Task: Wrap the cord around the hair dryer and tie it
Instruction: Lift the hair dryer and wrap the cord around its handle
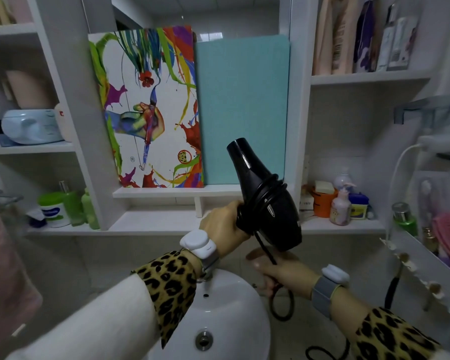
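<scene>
White porcelain comes nearest: the sink sits at 6 o'clock, with slack black cord looping down beside it at 5 o'clock. Just above, the right hand is closed around the cord, pulling a short stretch taut up toward the dryer. The left hand, at the centre, is clenched on the handle of the black hair dryer, held in the air with its nozzle pointing to 11 o'clock; several turns of cord already circle the body and handle.

The dryer looks like hard, glossy plastic, likely slippery, so the handle seems the surest hold. The cord appears rubbery and springy; I judge the turns would loosen unless kept under tension.

Beyond, white shelves hold bottles and jars at 3 and 9 o'clock, and a colourful painted panel leans at 12 o'clock in this small bathroom.
</scene>
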Action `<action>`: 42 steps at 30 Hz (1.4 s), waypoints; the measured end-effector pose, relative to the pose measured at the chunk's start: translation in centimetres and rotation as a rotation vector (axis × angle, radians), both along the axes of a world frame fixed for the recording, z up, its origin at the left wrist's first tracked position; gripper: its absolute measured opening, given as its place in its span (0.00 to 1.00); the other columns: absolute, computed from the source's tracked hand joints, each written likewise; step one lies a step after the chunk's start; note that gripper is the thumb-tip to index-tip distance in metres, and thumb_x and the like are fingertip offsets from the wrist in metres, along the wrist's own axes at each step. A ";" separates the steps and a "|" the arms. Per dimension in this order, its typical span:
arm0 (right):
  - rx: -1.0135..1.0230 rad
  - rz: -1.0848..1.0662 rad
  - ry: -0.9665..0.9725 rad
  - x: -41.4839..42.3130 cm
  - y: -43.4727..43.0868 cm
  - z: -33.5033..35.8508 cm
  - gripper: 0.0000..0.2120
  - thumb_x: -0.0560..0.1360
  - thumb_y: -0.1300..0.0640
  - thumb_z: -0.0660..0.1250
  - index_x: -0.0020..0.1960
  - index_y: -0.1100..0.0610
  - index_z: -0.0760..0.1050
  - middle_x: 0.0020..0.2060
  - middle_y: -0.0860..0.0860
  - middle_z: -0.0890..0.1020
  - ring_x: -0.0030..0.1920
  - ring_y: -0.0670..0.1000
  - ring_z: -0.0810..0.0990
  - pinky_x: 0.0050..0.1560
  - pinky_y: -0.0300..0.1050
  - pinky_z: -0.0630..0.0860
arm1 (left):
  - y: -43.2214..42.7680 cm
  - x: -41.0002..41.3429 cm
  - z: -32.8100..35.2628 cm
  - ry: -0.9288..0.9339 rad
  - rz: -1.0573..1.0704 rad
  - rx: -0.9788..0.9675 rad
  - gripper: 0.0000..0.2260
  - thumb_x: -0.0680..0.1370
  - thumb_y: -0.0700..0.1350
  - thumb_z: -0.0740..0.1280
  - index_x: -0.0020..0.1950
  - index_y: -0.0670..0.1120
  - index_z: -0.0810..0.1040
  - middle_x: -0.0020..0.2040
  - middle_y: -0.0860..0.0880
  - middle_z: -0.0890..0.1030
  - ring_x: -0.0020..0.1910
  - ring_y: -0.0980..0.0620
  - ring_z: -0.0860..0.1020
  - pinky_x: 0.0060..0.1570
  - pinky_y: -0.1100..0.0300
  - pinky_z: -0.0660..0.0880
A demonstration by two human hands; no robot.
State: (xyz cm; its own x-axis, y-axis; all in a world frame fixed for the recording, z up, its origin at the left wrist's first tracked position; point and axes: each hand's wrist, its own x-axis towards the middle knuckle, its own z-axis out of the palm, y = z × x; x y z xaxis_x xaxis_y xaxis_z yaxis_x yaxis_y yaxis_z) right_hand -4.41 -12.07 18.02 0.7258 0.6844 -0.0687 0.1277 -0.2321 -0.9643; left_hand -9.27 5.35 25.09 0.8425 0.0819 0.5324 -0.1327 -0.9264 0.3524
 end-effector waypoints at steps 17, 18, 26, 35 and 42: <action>-0.087 -0.523 -0.635 1.9 4.5 1.1 0.13 0.77 0.47 0.61 0.41 0.55 0.73 0.29 0.52 0.73 0.30 0.54 0.72 0.27 0.38 0.62 | 0.2 -0.1 2.6 -0.005 0.089 -0.179 0.10 0.62 0.51 0.70 0.41 0.56 0.74 0.34 0.55 0.79 0.36 0.51 0.79 0.30 0.62 0.70; -0.108 -0.522 -0.626 1.9 4.9 1.6 0.14 0.78 0.45 0.59 0.39 0.53 0.71 0.30 0.52 0.73 0.31 0.55 0.72 0.27 0.37 0.60 | 0.0 -0.1 2.9 -0.017 0.089 -0.172 0.09 0.62 0.51 0.69 0.41 0.55 0.75 0.34 0.55 0.78 0.36 0.50 0.79 0.29 0.62 0.69; -0.059 -0.359 -0.491 0.1 5.2 4.7 0.18 0.78 0.43 0.56 0.33 0.49 0.73 0.30 0.49 0.76 0.33 0.50 0.74 0.32 0.42 0.65 | 0.4 -0.1 5.5 0.000 0.154 0.020 0.14 0.66 0.50 0.70 0.50 0.50 0.76 0.42 0.48 0.82 0.41 0.43 0.80 0.39 0.50 0.80; -0.240 -0.142 -0.510 -4.0 2.5 4.9 0.11 0.79 0.56 0.59 0.47 0.58 0.79 0.34 0.51 0.76 0.37 0.52 0.76 0.37 0.44 0.68 | 2.7 -2.0 4.8 0.079 0.355 0.429 0.05 0.76 0.43 0.65 0.52 0.46 0.73 0.43 0.47 0.81 0.39 0.42 0.79 0.35 0.55 0.70; -0.758 0.036 -1.261 -5.0 2.9 8.6 0.09 0.77 0.55 0.61 0.51 0.57 0.77 0.46 0.56 0.81 0.44 0.59 0.80 0.44 0.52 0.79 | 1.7 -3.3 3.1 0.226 0.336 0.750 0.06 0.79 0.40 0.61 0.52 0.48 0.77 0.48 0.48 0.83 0.47 0.45 0.82 0.46 0.53 0.65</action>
